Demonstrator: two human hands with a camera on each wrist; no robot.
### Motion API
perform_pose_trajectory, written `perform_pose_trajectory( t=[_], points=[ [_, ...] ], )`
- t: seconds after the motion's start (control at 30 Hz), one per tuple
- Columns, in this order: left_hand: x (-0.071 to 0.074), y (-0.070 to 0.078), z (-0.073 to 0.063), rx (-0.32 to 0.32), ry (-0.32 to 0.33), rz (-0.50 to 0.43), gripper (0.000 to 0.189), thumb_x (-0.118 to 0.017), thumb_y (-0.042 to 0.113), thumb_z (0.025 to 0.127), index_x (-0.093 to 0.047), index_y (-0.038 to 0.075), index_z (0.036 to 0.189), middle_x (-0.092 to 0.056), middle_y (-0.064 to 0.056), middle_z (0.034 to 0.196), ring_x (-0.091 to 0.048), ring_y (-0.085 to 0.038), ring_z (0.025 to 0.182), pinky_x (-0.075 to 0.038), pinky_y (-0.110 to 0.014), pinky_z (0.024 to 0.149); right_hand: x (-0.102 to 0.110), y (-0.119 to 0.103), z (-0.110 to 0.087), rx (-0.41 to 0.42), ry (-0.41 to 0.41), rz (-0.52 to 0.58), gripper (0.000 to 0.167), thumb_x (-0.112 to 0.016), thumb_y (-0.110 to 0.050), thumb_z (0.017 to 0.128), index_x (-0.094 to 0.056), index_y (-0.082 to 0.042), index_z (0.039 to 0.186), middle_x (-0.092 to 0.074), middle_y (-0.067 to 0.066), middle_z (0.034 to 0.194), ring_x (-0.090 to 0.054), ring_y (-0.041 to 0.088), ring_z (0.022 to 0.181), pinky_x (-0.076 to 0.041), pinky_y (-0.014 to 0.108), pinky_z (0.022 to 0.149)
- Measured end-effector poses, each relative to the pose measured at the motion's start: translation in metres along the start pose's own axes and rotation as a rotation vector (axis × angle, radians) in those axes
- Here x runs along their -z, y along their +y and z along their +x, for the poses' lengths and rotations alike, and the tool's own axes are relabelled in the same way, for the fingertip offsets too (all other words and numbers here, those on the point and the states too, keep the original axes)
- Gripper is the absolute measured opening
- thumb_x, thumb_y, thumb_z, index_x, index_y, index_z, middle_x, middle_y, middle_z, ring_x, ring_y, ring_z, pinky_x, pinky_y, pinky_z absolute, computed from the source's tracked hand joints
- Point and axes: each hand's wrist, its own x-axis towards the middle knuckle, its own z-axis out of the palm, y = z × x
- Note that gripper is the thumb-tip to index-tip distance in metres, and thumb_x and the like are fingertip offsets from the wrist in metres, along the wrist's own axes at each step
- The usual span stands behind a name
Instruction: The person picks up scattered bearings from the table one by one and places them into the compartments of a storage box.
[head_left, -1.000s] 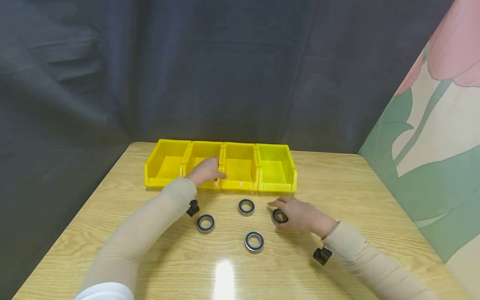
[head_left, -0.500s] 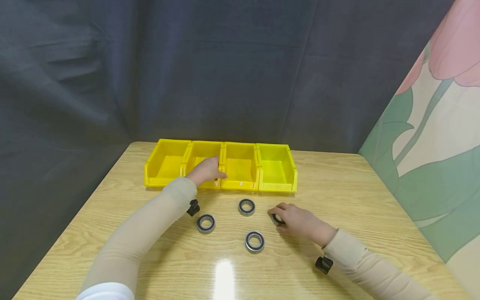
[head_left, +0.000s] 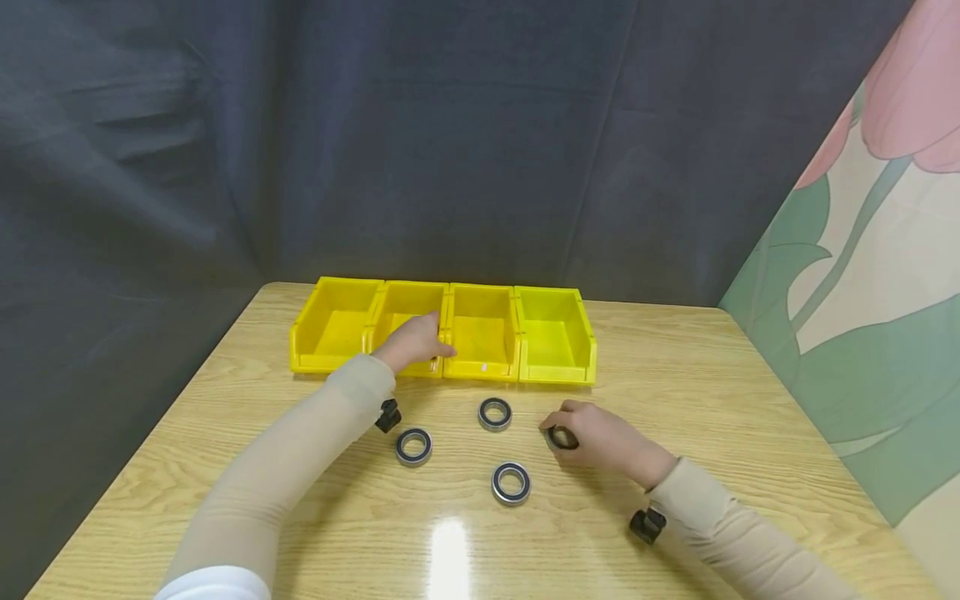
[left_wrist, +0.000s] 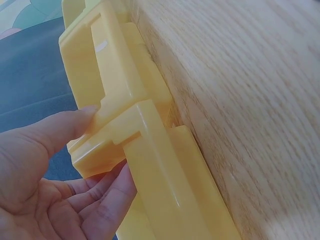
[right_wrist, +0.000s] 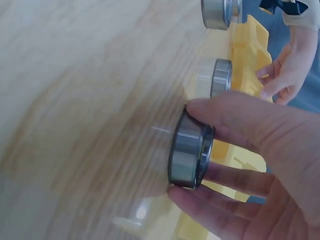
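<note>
My left hand reaches over the second yellow bin in a row. In the left wrist view its thumb presses one side of the adjoining bin walls and its fingers curl inside the other bin, pinching the walls between them. At the right of the table my right hand holds a ball bearing, a dark-faced steel ring, between thumb and fingertips. The right wrist view shows this bearing edge-on, close to the wood. Another bearing lies left of it, a second further left, a third nearer the front.
The yellow bins stand side by side toward the back of the wooden table, the rightmost bin a brighter yellow. Dark cloth hangs behind them, and a flower-patterned wall borders the right side.
My right hand has closed its spread fingers round the bearing, its forefinger and thumb now at the ring's edge. The left hand stays at the bins, and the other bearings have not moved.
</note>
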Motion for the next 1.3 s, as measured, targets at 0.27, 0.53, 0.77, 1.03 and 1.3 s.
perform_pose_trajectory(
  t=[0.27, 0.53, 0.77, 1.03, 1.3],
  points=[
    [0.001, 0.000, -0.001, -0.007, 0.004, -0.002, 0.056, -0.072, 0.025, 0.087, -0.048, 0.005, 0.134, -0.063, -0.012, 0.123, -0.059, -0.024, 0.107, -0.045, -0.041, 0.101, 0.007, 0.001, -0.003, -0.008, 0.018, 0.074, 0.033, -0.078, -0.017, 0.076, -0.072, -0.012, 0.108, -0.065, 0.002, 0.099, -0.061, 0.013, 0.086, -0.054, 0.031, 0.076],
    [0.000, 0.000, -0.001, -0.015, 0.002, -0.014, 0.056, -0.073, 0.024, 0.087, -0.047, 0.006, 0.133, -0.063, -0.011, 0.121, -0.058, -0.023, 0.104, -0.046, -0.040, 0.101, 0.045, -0.004, -0.003, -0.016, 0.118, 0.097, 0.036, -0.079, -0.014, 0.077, -0.070, -0.010, 0.111, -0.067, 0.007, 0.105, -0.062, 0.016, 0.088, -0.056, 0.028, 0.071],
    [0.000, -0.002, 0.001, -0.017, -0.001, -0.007, 0.056, -0.072, 0.025, 0.087, -0.047, 0.005, 0.134, -0.063, -0.011, 0.120, -0.058, -0.023, 0.104, -0.046, -0.041, 0.100, 0.091, 0.001, 0.014, 0.005, 0.235, 0.148, 0.035, -0.079, -0.007, 0.077, -0.071, -0.005, 0.110, -0.066, 0.013, 0.109, -0.064, 0.023, 0.095, -0.058, 0.032, 0.072],
    [0.004, 0.000, -0.002, 0.003, -0.003, -0.013, 0.061, -0.072, 0.026, 0.088, -0.044, 0.004, 0.137, -0.061, -0.013, 0.125, -0.057, -0.025, 0.107, -0.045, -0.042, 0.102, 0.146, 0.016, 0.064, -0.071, 0.184, 0.093, 0.037, -0.078, -0.017, 0.081, -0.069, -0.009, 0.116, -0.069, 0.010, 0.108, -0.063, 0.024, 0.090, -0.053, 0.042, 0.081],
    [0.002, 0.002, -0.004, 0.003, -0.006, -0.012, 0.064, -0.071, 0.026, 0.088, -0.042, 0.002, 0.140, -0.059, -0.015, 0.130, -0.056, -0.026, 0.111, -0.043, -0.043, 0.105, 0.169, 0.038, 0.116, -0.223, 0.075, 0.096, 0.042, -0.074, -0.018, 0.084, -0.065, -0.008, 0.124, -0.065, 0.012, 0.121, -0.060, 0.028, 0.108, -0.050, 0.046, 0.091]
  ],
)
